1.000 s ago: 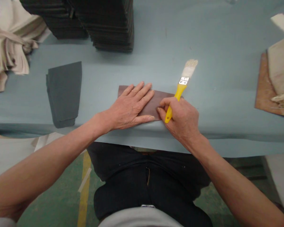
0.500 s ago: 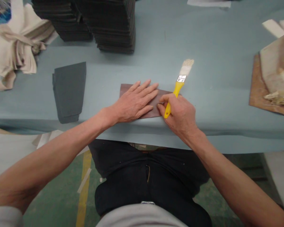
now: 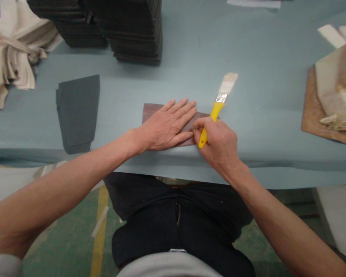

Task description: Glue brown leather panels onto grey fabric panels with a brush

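A brownish-purple flat piece (image 3: 151, 111), perhaps leather, lies near the front edge of the blue-green covered table (image 3: 184, 82). My left hand (image 3: 170, 125) rests flat on it with the fingers stretched out. At the piece's right end, my right hand (image 3: 219, 140) is closed round the yellow handle of a paintbrush (image 3: 218, 104). The pale bristles point up and away from me, clear of the piece. My right thumb and forefinger meet at the piece's surface; whether they pinch its edge is hard to see.
Dark grey flat pieces (image 3: 78, 111) lie in a small pile on the left. Tall stacks of black sheets (image 3: 137, 34) stand at the back. Cream cloth strips (image 3: 20, 50) are heaped at the far left. On the right, a stained container (image 3: 331, 69) sits on a brown board (image 3: 310, 104).
The view has shifted slightly, moving the table's things a little left in the picture. My left hand has slid slightly to the right over the piece. The brush remains in my right hand.
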Demonstrator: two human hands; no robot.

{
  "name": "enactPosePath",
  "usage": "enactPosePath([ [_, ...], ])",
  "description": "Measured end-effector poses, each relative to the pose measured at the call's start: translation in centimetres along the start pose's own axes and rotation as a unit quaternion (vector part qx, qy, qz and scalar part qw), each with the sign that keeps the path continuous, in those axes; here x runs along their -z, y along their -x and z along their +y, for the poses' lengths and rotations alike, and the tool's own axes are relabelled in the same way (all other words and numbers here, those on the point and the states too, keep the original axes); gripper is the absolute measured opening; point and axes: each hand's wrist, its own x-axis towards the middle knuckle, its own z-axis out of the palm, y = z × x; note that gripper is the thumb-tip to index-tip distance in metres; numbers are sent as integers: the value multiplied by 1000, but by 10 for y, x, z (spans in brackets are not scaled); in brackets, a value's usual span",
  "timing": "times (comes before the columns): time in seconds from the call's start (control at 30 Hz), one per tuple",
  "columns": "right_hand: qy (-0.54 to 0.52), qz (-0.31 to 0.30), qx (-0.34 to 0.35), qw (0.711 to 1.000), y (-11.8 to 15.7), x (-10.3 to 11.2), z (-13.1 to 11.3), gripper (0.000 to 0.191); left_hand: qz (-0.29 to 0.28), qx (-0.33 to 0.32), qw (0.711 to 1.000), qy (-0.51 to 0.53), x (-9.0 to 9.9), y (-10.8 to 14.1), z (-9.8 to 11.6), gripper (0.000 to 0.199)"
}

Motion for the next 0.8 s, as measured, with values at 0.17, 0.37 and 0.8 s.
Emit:
enactPosePath([
  [0.17, 3, 14, -4, 1000, 2, 0, 0, 13, -27, -28, 999, 2, 2, -1, -1, 66],
  [0.37, -2, 39, -1, 999, 1, 0, -2, 12, -43, -51, 998, 6, 6, -8, 0, 68],
  [0.8, -18, 30, -1, 999, 1, 1, -1, 10, -15, 1, 1000, -25, 0, 8, 6, 79],
])
